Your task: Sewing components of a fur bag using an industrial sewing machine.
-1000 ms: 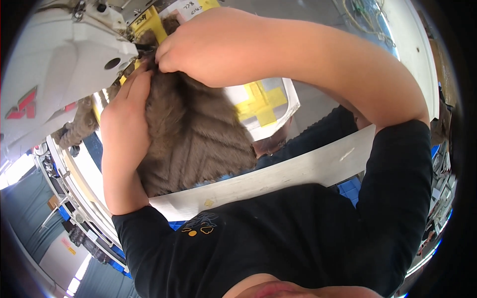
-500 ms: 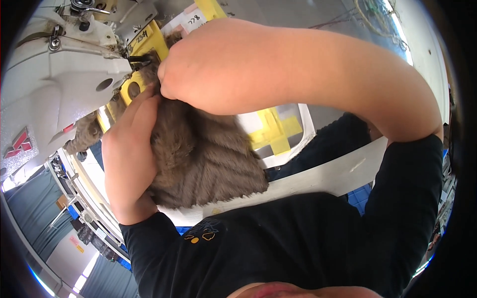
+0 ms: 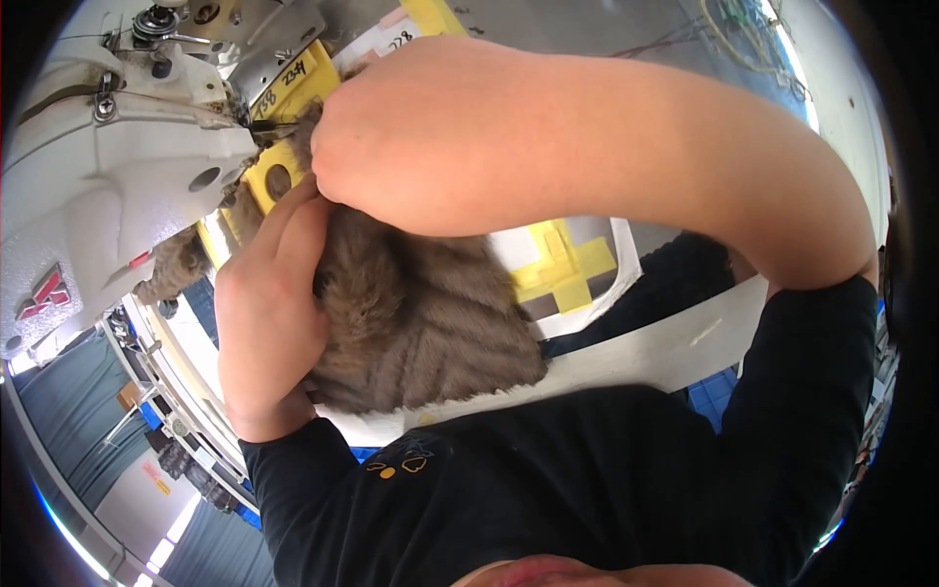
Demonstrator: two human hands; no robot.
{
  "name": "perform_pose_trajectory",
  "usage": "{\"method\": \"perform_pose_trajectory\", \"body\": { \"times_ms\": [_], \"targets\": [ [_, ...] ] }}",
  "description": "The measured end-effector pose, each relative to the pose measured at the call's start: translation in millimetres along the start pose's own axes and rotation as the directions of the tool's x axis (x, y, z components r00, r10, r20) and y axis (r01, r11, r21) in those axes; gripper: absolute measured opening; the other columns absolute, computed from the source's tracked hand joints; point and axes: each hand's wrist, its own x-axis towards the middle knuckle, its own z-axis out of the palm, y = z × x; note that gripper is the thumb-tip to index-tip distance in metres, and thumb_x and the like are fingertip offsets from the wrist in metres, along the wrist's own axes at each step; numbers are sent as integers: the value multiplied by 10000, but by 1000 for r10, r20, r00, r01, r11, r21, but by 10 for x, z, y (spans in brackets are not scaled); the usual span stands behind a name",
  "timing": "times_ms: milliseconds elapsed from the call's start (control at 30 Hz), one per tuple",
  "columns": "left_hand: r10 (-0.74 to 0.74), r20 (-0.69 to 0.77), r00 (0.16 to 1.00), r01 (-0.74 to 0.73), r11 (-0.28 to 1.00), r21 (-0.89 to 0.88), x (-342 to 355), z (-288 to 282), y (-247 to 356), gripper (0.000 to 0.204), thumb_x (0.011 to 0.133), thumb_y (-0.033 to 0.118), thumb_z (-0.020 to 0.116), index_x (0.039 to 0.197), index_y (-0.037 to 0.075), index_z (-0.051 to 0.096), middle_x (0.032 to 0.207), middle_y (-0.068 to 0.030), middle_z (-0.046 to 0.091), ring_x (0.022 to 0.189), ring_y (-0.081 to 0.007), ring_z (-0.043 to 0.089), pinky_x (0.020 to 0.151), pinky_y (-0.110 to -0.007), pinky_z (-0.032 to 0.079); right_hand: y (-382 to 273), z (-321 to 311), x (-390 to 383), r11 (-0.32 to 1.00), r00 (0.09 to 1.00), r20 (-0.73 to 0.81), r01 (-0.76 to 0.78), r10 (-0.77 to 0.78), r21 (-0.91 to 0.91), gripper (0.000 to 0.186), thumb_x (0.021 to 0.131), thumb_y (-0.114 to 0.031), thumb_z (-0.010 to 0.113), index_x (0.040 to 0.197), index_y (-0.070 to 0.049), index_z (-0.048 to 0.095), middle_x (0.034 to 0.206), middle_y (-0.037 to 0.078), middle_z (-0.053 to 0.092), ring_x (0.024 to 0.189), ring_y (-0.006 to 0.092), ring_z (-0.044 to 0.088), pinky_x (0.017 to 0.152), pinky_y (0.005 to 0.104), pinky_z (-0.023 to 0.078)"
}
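Observation:
A brown, grey-tinged fur piece [image 3: 450, 333] hangs in folds from my hands toward my body. My left hand [image 3: 274, 303] is beside the fur's left edge, its fingers drawn together and pinching the upper part. Closed in a fist, my right hand [image 3: 411, 142] grips the fur just above and right of the left fingertips; its own fingertips are hidden beneath it. Both hands meet close to the working end of a white sewing machine [image 3: 127, 171]. A narrow strip of fur runs up from them to a dark metal part [image 3: 274, 127] there. The exact contact point is partly covered.
Under the fur lie yellow taped plates [image 3: 293, 83] with handwriting and a white panel with yellow tape [image 3: 567, 259]. The white table edge [image 3: 646, 342] curves in front of my body. Another fur bit [image 3: 176, 269] hangs below the machine. Curtains and shelving stand at lower left.
The whole view has shifted a little, so the machine and fur appear slightly further right and lower. My right fist sits marginally closer to the machine; both hands keep their grip.

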Motion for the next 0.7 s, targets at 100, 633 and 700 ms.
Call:
{"method": "perform_pose_trajectory", "body": {
  "times_ms": [100, 633, 700],
  "targets": [
    [-5, 0, 1000, 5, 1000, 9, -2, -15, 5, 440, 778, -66, 559, 1194, 39, 657, 1307, -135, 672, 1037, -407, 685, 850, -434, 569, 8, 43, 0, 1000, 1000, 6, -4, 4, 6, 129, 795, -68, 630, 790, 5, 736, 809, 175, 726, 771, 358, 719, 698, 445, 595],
    [-35, 31, 999, 35, 999, -1, -9, -26, -36, 436, 773, -77, 572, 1181, 44, 664, 1316, -151, 668, 1064, -418, 677, 862, -446, 566, 7, 60, -13, 999, 1000, -10, 1, -1, 46, 124, 796, -81, 639, 797, -1, 733, 773, 162, 716, 750, 330, 721, 683, 435, 590],
    [-50, -10, 999, 50, 999, -21, -37, -11, -31, 448, 765, -95, 565, 1182, 38, 659, 1318, -156, 666, 1069, -422, 674, 860, -449, 566, -30, -15, -15, 999, 1000, 11, -12, 12, 44, 129, 796, -89, 643, 801, 2, 734, 756, 164, 711, 731, 330, 717, 669, 435, 585]
  ]
}}
